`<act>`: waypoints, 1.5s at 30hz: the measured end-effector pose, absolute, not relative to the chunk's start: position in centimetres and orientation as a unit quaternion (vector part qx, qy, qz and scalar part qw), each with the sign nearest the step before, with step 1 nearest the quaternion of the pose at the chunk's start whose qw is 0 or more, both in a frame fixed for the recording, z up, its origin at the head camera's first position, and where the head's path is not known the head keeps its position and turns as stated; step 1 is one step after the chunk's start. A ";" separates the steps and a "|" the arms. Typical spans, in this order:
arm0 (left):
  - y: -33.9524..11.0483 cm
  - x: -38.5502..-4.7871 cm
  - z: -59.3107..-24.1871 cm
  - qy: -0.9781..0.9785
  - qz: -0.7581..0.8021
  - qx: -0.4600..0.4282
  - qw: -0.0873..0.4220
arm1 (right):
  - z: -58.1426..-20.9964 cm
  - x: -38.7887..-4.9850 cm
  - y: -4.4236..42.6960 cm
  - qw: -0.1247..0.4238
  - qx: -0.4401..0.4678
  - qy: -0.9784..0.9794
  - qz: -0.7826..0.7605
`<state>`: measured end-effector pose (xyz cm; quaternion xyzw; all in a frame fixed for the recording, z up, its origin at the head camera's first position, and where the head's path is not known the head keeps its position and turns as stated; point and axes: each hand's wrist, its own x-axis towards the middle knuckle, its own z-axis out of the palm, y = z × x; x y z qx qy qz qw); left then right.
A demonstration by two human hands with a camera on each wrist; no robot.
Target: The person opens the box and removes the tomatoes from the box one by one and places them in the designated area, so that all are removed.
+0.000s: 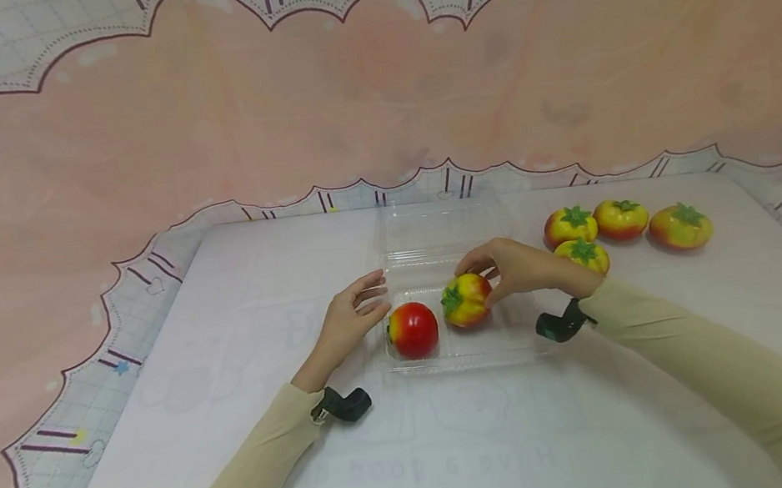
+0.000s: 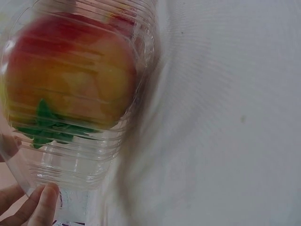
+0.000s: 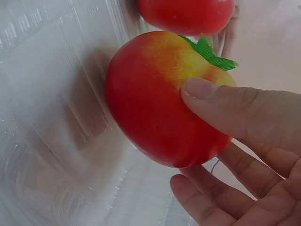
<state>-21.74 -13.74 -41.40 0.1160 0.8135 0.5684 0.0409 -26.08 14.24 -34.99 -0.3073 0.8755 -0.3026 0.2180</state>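
My right hand (image 1: 508, 267) grips a red-and-yellow persimmon (image 1: 467, 300) with a green leafy top, thumb on one side and fingers on the other. It is over the right part of a clear plastic clamshell box (image 1: 469, 360). Another persimmon (image 1: 414, 331) lies on its side in the box's left part, and shows through the ribbed wall in the left wrist view. At the box's left rim, my left hand (image 1: 349, 318) reaches with spread, slightly bent fingers (image 2: 44, 202) that touch the plastic edge. Beneath the held persimmon (image 3: 160, 108), the box floor shows.
The box's lid (image 1: 442, 228) lies opened toward the back of the white table (image 1: 304, 476). Several more persimmons (image 1: 621, 219) sit at the back right, one partly behind my right wrist. A patterned cloth (image 1: 339, 100) hangs behind the table.
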 end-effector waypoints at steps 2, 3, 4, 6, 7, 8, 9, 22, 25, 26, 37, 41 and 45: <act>-13.7 -21.7 -41.4 0.814 0.568 0.117 0.041 | -34.9 -26.0 14.3 0.223 -0.304 0.876 -0.302; -13.7 -21.7 -41.4 0.813 0.569 0.117 0.041 | -34.9 -26.0 14.4 0.226 -0.301 0.876 -0.301; -13.7 -21.7 -41.4 0.813 0.569 0.117 0.041 | -34.8 -25.9 14.4 0.228 -0.298 0.877 -0.300; -13.7 -21.7 -41.4 0.812 0.570 0.115 0.042 | -34.7 -25.8 14.4 0.233 -0.292 0.878 -0.298; -13.7 -21.7 -41.3 0.812 0.571 0.114 0.042 | -34.7 -25.8 14.4 0.235 -0.289 0.879 -0.297; -13.7 -21.7 -41.3 0.811 0.573 0.113 0.044 | -34.7 -25.7 14.4 0.237 -0.287 0.880 -0.296; -13.7 -21.7 -41.3 0.811 0.573 0.111 0.044 | -34.6 -25.7 14.5 0.238 -0.285 0.881 -0.295; -13.7 -21.5 -41.1 0.812 0.571 0.113 0.044 | -34.4 -25.7 15.8 0.260 -0.269 0.870 -0.321; -13.7 -21.6 -41.2 0.811 0.573 0.111 0.045 | -34.5 -25.7 16.2 0.267 -0.280 0.859 -0.336; -13.7 -21.6 -41.1 0.811 0.573 0.112 0.044 | -34.5 -25.7 16.4 0.269 -0.283 0.856 -0.339; -13.7 -21.5 -41.1 0.818 0.562 0.114 0.042 | -35.7 -26.2 17.6 0.290 -0.310 0.831 -0.359; -13.7 -21.5 -41.1 0.817 0.564 0.115 0.042 | -35.7 -26.1 17.7 0.297 -0.307 0.827 -0.367; -13.7 -21.5 -41.1 0.814 0.567 0.118 0.041 | -35.6 -25.8 17.7 0.304 -0.300 0.820 -0.380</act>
